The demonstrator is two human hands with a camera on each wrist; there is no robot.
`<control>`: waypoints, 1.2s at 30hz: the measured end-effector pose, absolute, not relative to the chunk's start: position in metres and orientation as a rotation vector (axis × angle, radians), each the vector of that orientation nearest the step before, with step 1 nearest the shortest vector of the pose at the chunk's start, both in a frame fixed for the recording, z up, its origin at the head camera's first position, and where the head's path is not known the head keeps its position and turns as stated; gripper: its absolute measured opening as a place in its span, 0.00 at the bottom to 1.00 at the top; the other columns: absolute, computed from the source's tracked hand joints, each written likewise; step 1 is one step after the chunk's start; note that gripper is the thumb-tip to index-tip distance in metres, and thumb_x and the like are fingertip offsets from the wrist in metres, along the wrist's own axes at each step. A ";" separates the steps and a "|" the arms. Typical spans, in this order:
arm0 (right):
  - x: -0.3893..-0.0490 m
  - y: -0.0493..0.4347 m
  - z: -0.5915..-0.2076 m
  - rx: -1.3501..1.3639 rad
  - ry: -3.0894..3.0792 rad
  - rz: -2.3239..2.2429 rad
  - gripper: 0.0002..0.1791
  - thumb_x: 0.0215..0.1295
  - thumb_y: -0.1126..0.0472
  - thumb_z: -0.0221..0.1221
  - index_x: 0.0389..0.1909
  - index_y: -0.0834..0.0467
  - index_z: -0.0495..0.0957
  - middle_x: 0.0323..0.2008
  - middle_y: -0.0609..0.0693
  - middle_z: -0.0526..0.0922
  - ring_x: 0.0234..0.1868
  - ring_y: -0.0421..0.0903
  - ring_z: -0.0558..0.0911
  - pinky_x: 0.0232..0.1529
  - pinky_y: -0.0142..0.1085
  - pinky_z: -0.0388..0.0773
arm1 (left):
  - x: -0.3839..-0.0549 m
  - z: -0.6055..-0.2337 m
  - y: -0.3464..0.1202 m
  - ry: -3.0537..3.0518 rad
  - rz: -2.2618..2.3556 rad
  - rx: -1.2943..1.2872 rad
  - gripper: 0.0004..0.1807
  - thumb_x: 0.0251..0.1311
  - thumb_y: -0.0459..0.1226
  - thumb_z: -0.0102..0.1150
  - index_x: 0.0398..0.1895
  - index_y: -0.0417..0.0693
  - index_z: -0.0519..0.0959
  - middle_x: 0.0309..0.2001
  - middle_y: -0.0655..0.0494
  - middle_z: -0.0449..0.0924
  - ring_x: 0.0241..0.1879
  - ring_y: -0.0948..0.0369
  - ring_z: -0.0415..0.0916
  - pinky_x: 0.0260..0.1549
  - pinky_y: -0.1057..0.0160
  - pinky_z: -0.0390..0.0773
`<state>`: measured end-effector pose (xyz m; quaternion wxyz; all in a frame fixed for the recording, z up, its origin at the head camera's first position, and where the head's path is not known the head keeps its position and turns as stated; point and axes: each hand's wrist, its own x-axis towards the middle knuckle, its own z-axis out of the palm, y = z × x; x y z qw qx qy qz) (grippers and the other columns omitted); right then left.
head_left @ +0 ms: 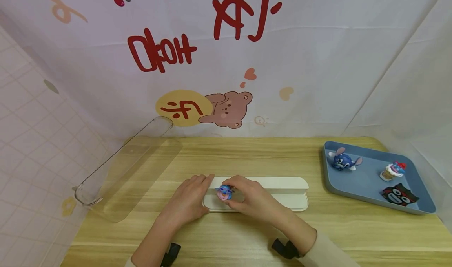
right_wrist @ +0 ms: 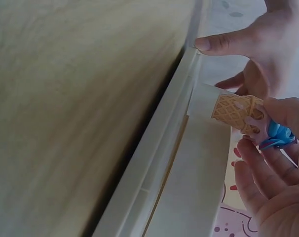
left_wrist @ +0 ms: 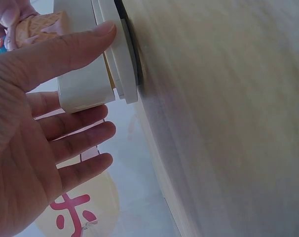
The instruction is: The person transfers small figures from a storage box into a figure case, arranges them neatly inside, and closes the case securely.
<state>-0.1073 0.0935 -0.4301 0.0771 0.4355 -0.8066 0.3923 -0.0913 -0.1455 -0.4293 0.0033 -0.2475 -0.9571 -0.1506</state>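
My right hand [head_left: 256, 199] pinches a small figurine [head_left: 224, 193] between thumb and fingers. It is a blue character with purple glasses above pink icing; its waffle-cone base [right_wrist: 232, 111] shows in the right wrist view. The figurine is over the left part of a white two-step display stand [head_left: 289, 201]. At the stand's left end is my left hand [head_left: 187, 200], its thumb [left_wrist: 85, 52] on the front edge and its fingers around the back. The stand's end [left_wrist: 85, 89] lies between thumb and index finger; the other fingers extend past it.
A blue tray [head_left: 363, 192] on the right holds a big-eared blue figurine [head_left: 343, 160], an ice-cream-cup figurine [head_left: 393, 170] and a black-and-red owl-like piece [head_left: 400, 195]. A clear plastic cover [head_left: 141, 161] stands at left on the wooden table [head_left: 233, 239]. A printed curtain [head_left: 310, 63] hangs behind.
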 end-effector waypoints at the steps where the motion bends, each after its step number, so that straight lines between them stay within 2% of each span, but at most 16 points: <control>1: -0.108 0.093 -0.431 1.314 -2.414 1.161 0.25 0.58 0.67 0.76 0.56 0.58 0.79 0.48 0.46 0.85 0.48 0.39 0.85 0.50 0.35 0.84 | -0.091 -0.429 -0.145 -2.997 -0.468 -0.776 0.54 0.34 0.34 0.90 0.71 0.35 0.72 0.57 0.45 0.81 0.59 0.47 0.77 0.59 0.45 0.78; 6: -0.109 0.090 -0.434 1.337 -2.413 1.083 0.24 0.58 0.66 0.76 0.55 0.59 0.80 0.48 0.46 0.85 0.48 0.39 0.84 0.52 0.33 0.83 | -0.090 -0.429 -0.145 -2.991 -0.457 -0.773 0.53 0.35 0.34 0.89 0.71 0.35 0.72 0.57 0.45 0.81 0.59 0.47 0.77 0.59 0.45 0.78; 13: -0.111 0.086 -0.434 1.347 -2.502 0.941 0.24 0.58 0.65 0.77 0.55 0.60 0.82 0.49 0.46 0.86 0.53 0.42 0.83 0.57 0.36 0.81 | -0.091 -0.429 -0.145 -3.003 -0.474 -0.768 0.53 0.36 0.34 0.89 0.71 0.35 0.72 0.58 0.45 0.81 0.59 0.47 0.77 0.59 0.45 0.77; 36: -0.111 0.077 -0.428 1.372 -2.555 0.812 0.22 0.59 0.62 0.77 0.54 0.60 0.84 0.47 0.45 0.87 0.50 0.43 0.82 0.55 0.37 0.80 | -0.090 -0.428 -0.145 -3.011 -0.472 -0.770 0.53 0.38 0.35 0.89 0.72 0.36 0.72 0.58 0.45 0.80 0.60 0.47 0.76 0.59 0.43 0.77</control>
